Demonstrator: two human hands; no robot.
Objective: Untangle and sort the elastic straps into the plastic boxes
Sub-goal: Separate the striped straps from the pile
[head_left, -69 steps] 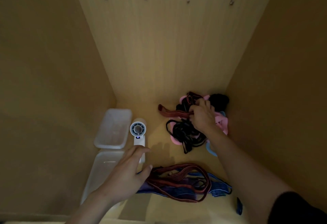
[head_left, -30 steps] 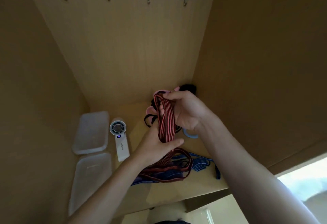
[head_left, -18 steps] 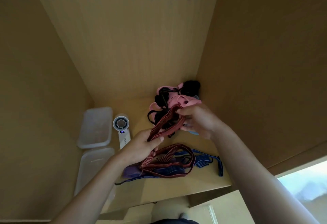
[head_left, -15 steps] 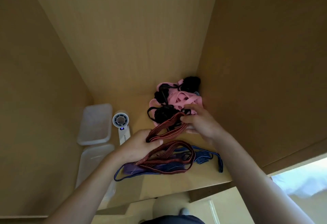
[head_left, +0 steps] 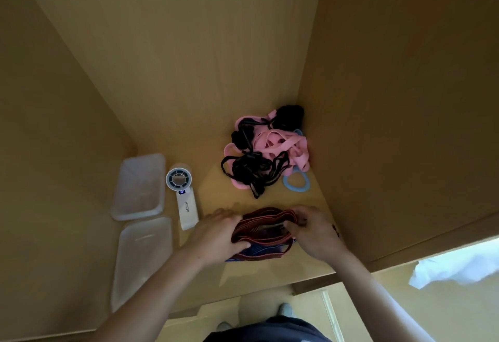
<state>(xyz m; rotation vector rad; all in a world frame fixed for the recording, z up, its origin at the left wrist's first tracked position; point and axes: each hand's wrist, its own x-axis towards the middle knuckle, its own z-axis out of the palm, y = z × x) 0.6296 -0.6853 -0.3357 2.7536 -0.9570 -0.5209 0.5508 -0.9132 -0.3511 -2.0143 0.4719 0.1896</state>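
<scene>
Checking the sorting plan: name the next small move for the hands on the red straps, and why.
Probably lift the red straps clear of the blue straps beneath: the left hand and right hand both grip the red bundle, and it lies on the blue ones.

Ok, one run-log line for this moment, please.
left hand: grips dark red striped elastic straps | right hand: grips same straps | pink and black strap tangle: back right corner

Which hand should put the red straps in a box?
Probably the left hand: it holds the red straps and is nearer the boxes. The right hand holds their far side.
</scene>
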